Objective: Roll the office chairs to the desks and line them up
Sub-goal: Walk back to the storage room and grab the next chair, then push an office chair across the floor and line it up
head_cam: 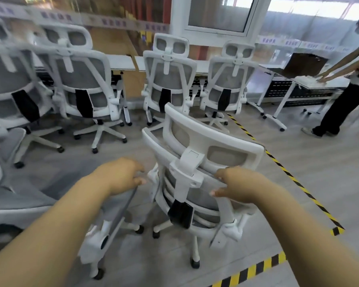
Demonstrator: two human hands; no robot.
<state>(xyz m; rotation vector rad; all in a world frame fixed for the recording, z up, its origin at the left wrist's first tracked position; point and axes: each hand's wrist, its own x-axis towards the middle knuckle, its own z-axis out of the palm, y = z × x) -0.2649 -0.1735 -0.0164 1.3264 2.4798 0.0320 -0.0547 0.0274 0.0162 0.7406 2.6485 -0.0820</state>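
A white office chair (207, 139) with grey mesh and a headrest stands in front of me, its back toward me and tilted. My right hand (236, 185) grips the top rim of its backrest, right of the headrest post. My left hand (120, 175) curls its fingers round the top of a grey upright part (114, 220) on the chair's left side, apparently a raised armrest. Several matching chairs (168, 79) stand in a row facing the white desks (122, 61) along the back wall.
Another grey chair seat (19, 193) sits close on my left. Yellow-black floor tape (288, 172) runs along the right and across the front. A person (340, 104) stands at the right, hands on a table (319, 83) beside a laptop (307, 65).
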